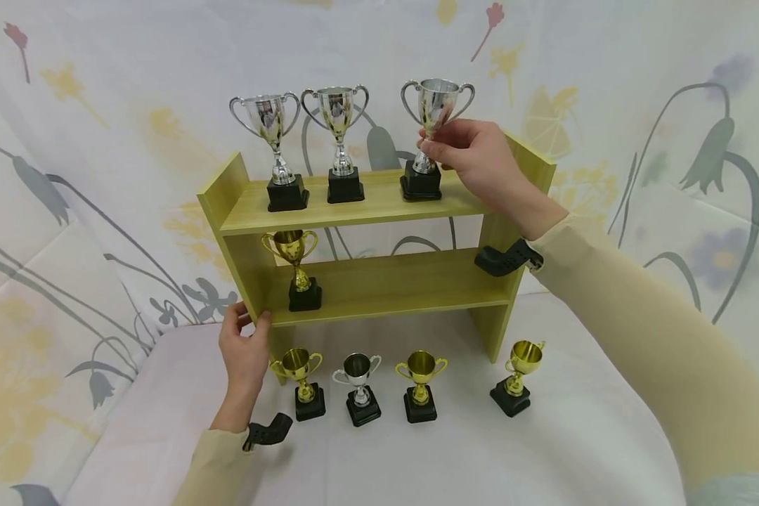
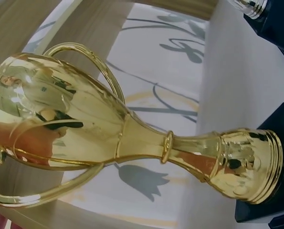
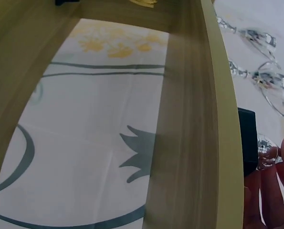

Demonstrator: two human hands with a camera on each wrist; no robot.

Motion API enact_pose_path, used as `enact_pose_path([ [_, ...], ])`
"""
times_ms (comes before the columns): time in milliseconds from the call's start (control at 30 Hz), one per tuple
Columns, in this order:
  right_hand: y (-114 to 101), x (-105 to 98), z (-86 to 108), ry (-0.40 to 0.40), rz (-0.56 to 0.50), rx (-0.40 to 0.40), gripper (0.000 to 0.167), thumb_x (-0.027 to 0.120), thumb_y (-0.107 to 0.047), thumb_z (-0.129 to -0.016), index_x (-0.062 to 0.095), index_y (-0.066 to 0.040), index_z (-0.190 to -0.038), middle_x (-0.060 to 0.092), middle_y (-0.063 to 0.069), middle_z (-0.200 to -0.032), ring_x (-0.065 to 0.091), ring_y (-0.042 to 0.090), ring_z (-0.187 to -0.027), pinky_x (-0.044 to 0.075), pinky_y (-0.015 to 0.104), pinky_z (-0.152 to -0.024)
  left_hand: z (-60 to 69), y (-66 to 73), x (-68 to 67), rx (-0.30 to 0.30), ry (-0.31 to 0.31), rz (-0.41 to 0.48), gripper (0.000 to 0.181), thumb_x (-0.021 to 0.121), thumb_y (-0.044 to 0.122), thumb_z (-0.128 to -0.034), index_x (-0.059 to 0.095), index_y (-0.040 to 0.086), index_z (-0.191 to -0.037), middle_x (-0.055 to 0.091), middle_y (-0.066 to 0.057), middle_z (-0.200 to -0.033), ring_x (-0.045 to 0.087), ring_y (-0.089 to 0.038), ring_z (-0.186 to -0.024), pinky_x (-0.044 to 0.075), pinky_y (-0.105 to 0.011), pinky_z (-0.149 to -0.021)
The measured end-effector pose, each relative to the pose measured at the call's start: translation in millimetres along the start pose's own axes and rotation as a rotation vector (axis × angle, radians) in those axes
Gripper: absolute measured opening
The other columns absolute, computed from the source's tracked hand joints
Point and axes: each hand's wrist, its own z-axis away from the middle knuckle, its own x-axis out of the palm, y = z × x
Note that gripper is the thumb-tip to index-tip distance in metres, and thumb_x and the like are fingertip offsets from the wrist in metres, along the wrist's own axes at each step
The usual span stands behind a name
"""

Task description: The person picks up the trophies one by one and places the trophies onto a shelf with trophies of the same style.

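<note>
My right hand point(image 1: 474, 158) pinches the stem of a silver trophy cup point(image 1: 435, 105) at the right part of the top shelf. Its black base point(image 3: 248, 141) is at the shelf board in the right wrist view; whether it bears its full weight there I cannot tell. Two more silver trophies point(image 1: 337, 112) point(image 1: 268, 119) stand to its left on the same shelf. Down at the left side panel of the wooden shelf unit point(image 1: 379, 280), my left hand point(image 1: 243, 351) rests its fingers and thumb around the panel's edge. Nearby, a gold trophy point(image 1: 294, 249) stands on the middle shelf.
In front of the unit, on the white cloth point(image 1: 455, 457), stand a gold trophy point(image 1: 296, 364), a small silver trophy point(image 1: 358, 369), another gold trophy point(image 1: 421, 367) and, farther right, one more gold trophy point(image 1: 523, 358). A flower-printed cloth point(image 1: 133, 105) hangs behind.
</note>
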Motion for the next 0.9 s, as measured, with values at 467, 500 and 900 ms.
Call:
enact_pose_path([
  [467, 7, 13, -17.7, -0.027, 0.038, 0.074, 0.036, 0.065, -0.023, -0.097, 0.066, -0.004, -0.128, 0.067, 0.004, -0.116, 0.056, 0.017, -0.102, 0.043, 0.037, -0.091, 4.4, -7.3, 0.5, 0.013, 0.009, -0.021, 0.023, 0.059, 0.008, -0.0966, 0.058, -0.004, -0.117, 0.058, -0.011, -0.107, 0.055, -0.023, -0.104, 0.046, -0.028, -0.081],
  [500, 7, 13, -18.7, -0.032, 0.037, 0.079, 0.036, 0.066, -0.023, -0.097, 0.066, -0.004, -0.128, 0.067, 0.004, -0.116, 0.056, 0.017, -0.103, 0.043, 0.038, -0.093, 4.4, -7.2, 0.5, 0.012, 0.011, -0.015, 0.023, 0.059, 0.008, -0.0964, 0.058, -0.004, -0.116, 0.058, -0.011, -0.106, 0.055, -0.025, -0.104, 0.046, -0.03, -0.081],
  [900, 2, 19, -23.3, -0.043, 0.043, 0.111, 0.034, 0.066, -0.022, -0.097, 0.066, -0.002, -0.124, 0.066, 0.005, -0.111, 0.057, 0.018, -0.099, 0.044, 0.038, -0.094, 2.8, -1.8, 1.1, 0.024, 0.012, -0.006, 0.022, 0.059, 0.006, -0.0968, 0.059, -0.004, -0.117, 0.057, -0.012, -0.106, 0.055, -0.027, -0.104, 0.045, -0.022, -0.075],
])
